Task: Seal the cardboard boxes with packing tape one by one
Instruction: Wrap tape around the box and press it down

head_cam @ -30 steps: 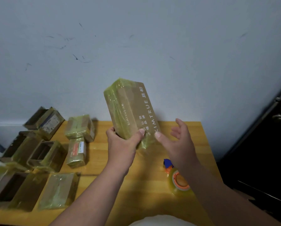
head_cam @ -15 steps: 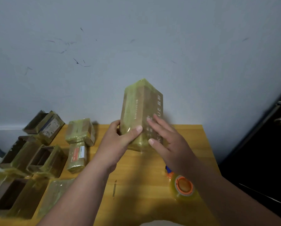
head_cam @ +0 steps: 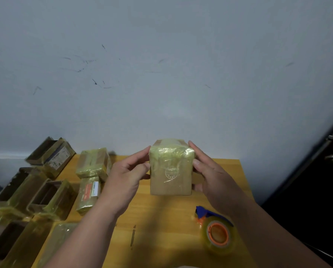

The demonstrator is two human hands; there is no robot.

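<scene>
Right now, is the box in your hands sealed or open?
Sealed, on the end facing the camera: the box shows yellowish tape wrapped over its closed top.

Cardboard box (head_cam: 170, 171) is looking matt brown, w/ glossy, crinkled yellowish tape over its top. Tabletop (head_cam: 161, 219) is showing smooth, lightly shiny wood. Tape roll (head_cam: 218, 234) is gleaming, clear plastic film, orange core.

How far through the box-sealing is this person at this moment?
Partly through. Done: two taped-up boxes lie on the wooden table. In hand: the left hand and right hand hold a tape-wrapped box between them, while the tape roll lies idle on the table. Left: several open boxes at the left, unsealed.
</scene>
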